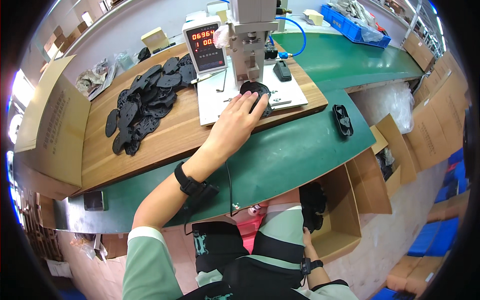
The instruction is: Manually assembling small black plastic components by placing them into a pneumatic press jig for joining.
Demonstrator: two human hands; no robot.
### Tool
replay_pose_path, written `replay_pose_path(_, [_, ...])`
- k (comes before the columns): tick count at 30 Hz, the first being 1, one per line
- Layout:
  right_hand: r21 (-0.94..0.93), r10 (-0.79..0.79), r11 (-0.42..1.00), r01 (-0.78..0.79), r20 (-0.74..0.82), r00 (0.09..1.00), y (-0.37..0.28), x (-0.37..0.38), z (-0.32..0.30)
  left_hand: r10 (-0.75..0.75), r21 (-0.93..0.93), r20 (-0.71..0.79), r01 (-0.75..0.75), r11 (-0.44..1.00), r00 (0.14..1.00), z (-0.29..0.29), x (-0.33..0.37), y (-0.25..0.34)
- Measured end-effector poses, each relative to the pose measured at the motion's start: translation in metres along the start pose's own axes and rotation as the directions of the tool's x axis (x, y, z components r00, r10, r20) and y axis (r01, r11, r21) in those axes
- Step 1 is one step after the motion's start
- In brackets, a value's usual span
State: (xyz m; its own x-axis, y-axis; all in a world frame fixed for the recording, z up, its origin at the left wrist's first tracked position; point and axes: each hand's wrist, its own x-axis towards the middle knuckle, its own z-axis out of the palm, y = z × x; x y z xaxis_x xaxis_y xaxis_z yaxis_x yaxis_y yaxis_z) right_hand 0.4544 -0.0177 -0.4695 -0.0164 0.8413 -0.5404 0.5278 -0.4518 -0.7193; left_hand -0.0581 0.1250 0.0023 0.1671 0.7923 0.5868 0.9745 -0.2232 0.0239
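Note:
My left hand (233,125) reaches to the white base plate (210,107) of a bench press (248,55). Its fingers are stretched out, with the tips resting on a flat black plastic part (262,90) under the press head. Down at the right, my right hand (307,237) is beside my thigh at an open cardboard box (341,226). It is close to black molded parts (313,200) inside; its fingers are mostly hidden, so any grip does not show. A heap of flat black parts (150,90) lies on the wooden board (100,155), left of the press.
A display unit (205,45) with red digits adjoins the press. On the green table (285,150) lie a black molded part (342,121) and a phone (94,201). A cardboard box (52,130) stands left, and a blue crate (350,27) sits at the back right.

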Motion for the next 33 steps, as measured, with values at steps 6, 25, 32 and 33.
replay_pose_path(6, [0.108, -0.336, 0.93, 0.352, -0.139, 0.931, -0.185, -0.037, 0.012, -0.04, -0.002, -0.006, 0.04, 0.999, 0.999, -0.013, -0.02, -0.013])
replay_pose_path(25, [-0.528, -0.999, -0.012, 0.849, 0.043, 0.013, -0.62, -0.087, 0.058, -0.115, -0.242, -0.091, 0.09, 0.966, 0.989, 0.001, -0.01, -0.003])
replay_pose_path(32, [-0.599, -0.994, 0.017, 0.801, 0.077, 0.078, -0.639, -0.082, 0.066, -0.118, -0.339, -0.177, 0.052, 0.939, 0.977, 0.003, -0.027, -0.002])
replay_pose_path(33, [-0.595, -0.992, 0.019, 0.803, 0.088, 0.088, -0.641, -0.085, 0.065, -0.12, -0.336, -0.182, 0.053, 0.94, 0.976, 0.001, -0.032, -0.004])
